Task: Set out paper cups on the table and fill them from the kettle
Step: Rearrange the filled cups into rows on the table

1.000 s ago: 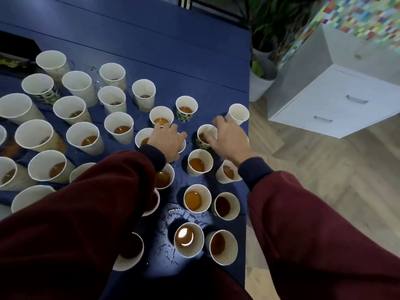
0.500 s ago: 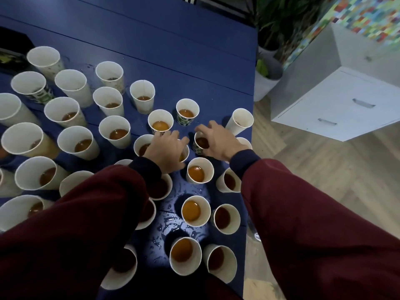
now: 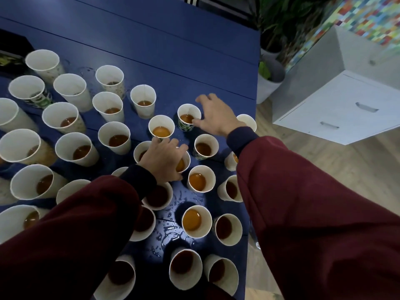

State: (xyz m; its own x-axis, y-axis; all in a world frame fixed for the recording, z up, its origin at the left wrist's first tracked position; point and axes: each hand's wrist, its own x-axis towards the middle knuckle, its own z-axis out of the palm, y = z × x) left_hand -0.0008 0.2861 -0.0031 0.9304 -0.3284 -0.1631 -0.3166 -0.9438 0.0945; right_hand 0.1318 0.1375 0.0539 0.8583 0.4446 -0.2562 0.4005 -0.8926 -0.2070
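Across the blue table [image 3: 173,50] stand paper cups [image 3: 114,137] of brown liquid. From above, the left hand [image 3: 162,162] grasps a middle cup [image 3: 183,165] by its rim; the right hand [image 3: 216,118], fingers spread loose, touches a green-patterned cup [image 3: 187,120].

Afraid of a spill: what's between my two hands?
Head view: between left hand and right hand, only bare blue table; a green-patterned paper cup of brown liquid borders it.

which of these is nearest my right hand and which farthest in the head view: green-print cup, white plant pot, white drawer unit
From the right hand:
1. green-print cup, on the table, right at the thumb.
2. white plant pot, on the floor just past the table's right edge.
3. white drawer unit, farther right still.
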